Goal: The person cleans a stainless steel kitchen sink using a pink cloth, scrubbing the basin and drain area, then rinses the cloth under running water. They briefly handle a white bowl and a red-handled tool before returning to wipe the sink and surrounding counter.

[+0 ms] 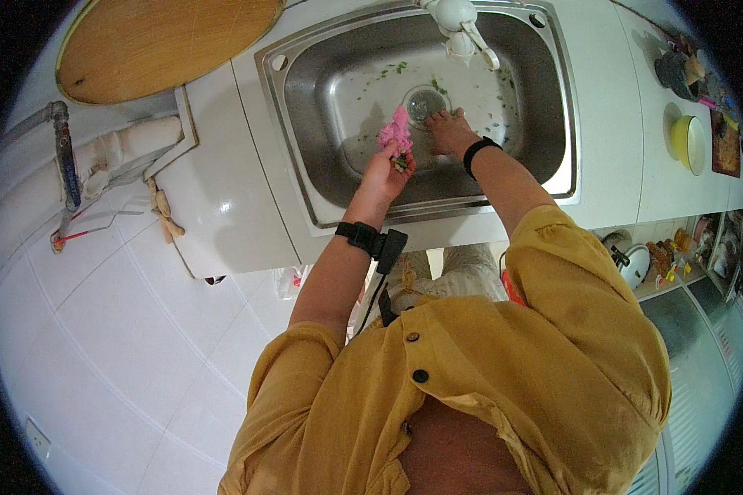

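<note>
My left hand [389,172] is over the near part of a stainless steel sink [309,117], gripping a crumpled pink cloth [396,131]. Some green vegetable scraps [400,163] also show at its fingers. To its right, my right hand [451,131] reaches down to the sink floor beside the round drain [423,106]. Its fingers are spread, and I see nothing held in them. Small green leaf bits [401,67] lie scattered across the basin. A white faucet [456,17] juts over the sink's far edge.
A round wooden board [161,43] leans at the far left. White countertop [603,111] flanks the sink, with a yellow bowl [688,145] and a dark cutting board [725,146] on the right. Pipes [68,161] run along the left wall. A shelf [669,286] below holds a pot lid [635,266].
</note>
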Tool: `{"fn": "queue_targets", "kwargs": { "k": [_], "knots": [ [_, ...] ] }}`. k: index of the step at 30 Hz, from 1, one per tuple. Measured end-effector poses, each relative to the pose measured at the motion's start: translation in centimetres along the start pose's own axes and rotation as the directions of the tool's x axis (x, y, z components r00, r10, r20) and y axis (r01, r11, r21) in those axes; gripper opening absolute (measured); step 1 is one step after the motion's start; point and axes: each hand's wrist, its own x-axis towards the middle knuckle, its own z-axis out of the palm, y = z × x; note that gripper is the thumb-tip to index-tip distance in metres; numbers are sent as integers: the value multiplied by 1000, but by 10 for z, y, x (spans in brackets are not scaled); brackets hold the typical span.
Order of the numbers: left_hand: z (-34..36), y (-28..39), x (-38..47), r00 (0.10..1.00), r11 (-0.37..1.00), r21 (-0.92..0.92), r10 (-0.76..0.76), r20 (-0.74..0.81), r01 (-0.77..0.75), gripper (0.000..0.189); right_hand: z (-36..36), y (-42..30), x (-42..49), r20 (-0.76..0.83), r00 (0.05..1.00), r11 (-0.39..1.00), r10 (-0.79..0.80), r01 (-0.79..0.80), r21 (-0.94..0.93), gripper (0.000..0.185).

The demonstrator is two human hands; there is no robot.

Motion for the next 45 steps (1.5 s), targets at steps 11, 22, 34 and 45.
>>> {"fn": "queue_targets", "kwargs": {
  "k": [11, 22, 34, 45],
  "knots": [
    [-3, 0, 7, 1000, 1000, -18, 0, -15, -1, 16, 7, 0, 4, -51, 999, 1000, -8, 8, 9, 77],
    [-3, 0, 8, 1000, 1000, -6, 9, -17, -10, 16, 8, 2, 5, -46, 999, 1000, -9, 10, 14, 79],
    [-3, 2, 6, 1000, 1000, -7, 13, -25, -13, 16, 12, 2, 5, -111, 994, 1000, -19, 21, 18, 75],
    [-7, 2, 7, 999, 1000, -4, 4, -35, -4, 19, 15, 3, 10, -117, 993, 999, -27, 30, 20, 77]
  ]
}}
